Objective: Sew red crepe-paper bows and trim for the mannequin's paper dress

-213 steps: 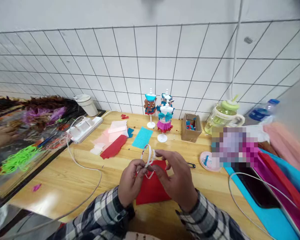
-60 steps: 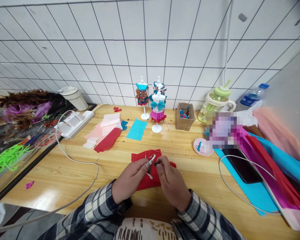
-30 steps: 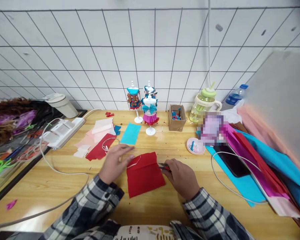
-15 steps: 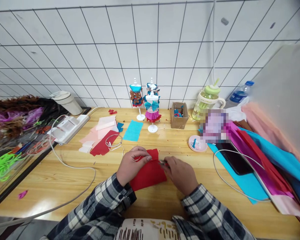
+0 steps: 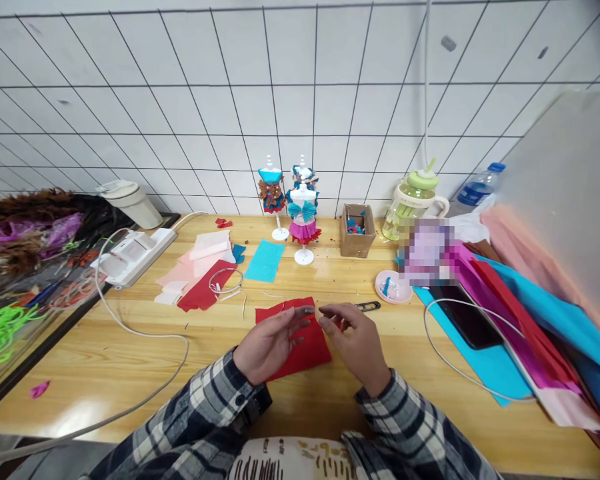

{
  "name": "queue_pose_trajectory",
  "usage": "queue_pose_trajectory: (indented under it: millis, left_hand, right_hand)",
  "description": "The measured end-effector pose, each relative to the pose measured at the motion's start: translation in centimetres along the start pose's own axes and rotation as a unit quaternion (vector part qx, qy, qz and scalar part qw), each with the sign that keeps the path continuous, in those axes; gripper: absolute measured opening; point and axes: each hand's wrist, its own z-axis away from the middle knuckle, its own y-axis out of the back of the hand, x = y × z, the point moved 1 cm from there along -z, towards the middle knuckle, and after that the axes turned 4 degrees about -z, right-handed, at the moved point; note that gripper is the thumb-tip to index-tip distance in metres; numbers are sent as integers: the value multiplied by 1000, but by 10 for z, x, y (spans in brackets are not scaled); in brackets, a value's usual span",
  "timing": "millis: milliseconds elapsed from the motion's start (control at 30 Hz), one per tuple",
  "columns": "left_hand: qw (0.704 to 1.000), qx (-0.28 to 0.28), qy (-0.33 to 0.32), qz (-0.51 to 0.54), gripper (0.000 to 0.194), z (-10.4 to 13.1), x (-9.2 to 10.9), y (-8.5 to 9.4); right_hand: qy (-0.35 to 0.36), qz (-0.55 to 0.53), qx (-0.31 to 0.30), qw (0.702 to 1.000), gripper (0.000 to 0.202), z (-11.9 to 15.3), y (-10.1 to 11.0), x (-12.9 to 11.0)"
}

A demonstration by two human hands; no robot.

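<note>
I log one red cloth (image 5: 310,353) on the desk (image 5: 130,373), left hand (image 5: 266,343) loosely spread over it, right hand (image 5: 359,341) curled, any pinch unclear, thread snips (image 5: 370,307) just beside.

Cloth (image 5: 311,352): plain red. Beyond cloth: turquoise sheet (image 5: 265,261), magenta skirt (image 5: 304,232), turquoise bow (image 5: 303,211). Right of cloth: pale-pink dish (image 5: 405,297). Nearer than cloth: black-and-white plaid sleeves (image 5: 200,400).

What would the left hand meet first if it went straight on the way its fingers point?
Probably the right hand, whose fingers lie just ahead of the left hand; depth is unclear, so it might miss.
</note>
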Motion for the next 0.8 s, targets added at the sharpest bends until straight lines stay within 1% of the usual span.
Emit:
queue_pose_trajectory:
  millis: [33,100,167,233,300,367,400,467,500,533,567,633,733,800]
  left_hand:
    - [1000,-5,-13,-10,35,0,-1,-1]
    - [999,-9,-36,-34,40,2,-5,-3]
    - [997,-11,-47,-65,43,3,-8,-4]
    - [993,-20,-63,-98,45,4,-10,-4]
    - [985,-29,-89,-147,45,5,-11,-4]
    - [961,-28,-120,-247,45,6,-10,-3]
    - [940,-21,-138,-312,47,6,-9,-3]
    - [888,-4,-174,-426,58,7,-6,-3]
    - [867,3,-188,-462,66,7,-4,-3]
    - [854,9,-197,-482,73,7,-2,-2]
    - [848,15,-201,-490,76,7,-1,-1]
    - [846,24,-193,-496,73,7,1,1]
    - [846,24,-177,-502,61,6,1,5]
    - [847,18,-169,-504,58,5,-1,6]
  right_hand:
    - [-39,-67,-4,997,25,1,-5,-2]
    - [-100,-174,6,980,27,0,-13,-2]
    - [-139,-237,25,961,27,-2,-18,2]
    - [-166,-258,39,951,27,-3,-20,5]
    - [-181,-244,44,952,26,-3,-19,6]
    - [-180,-195,51,963,26,-2,-15,5]
    - [-174,-167,53,969,26,-2,-13,6]
    - [-163,-140,53,975,27,-1,-6,9]
    - [-163,-145,55,974,29,0,-2,13]
    - [-166,-157,61,972,31,0,2,18]
    - [-170,-170,66,968,33,0,7,24]
    - [-164,-173,66,969,38,1,16,36]
    - [-123,-126,1,984,49,4,24,52]
    - [-75,-53,-40,995,62,8,24,61]
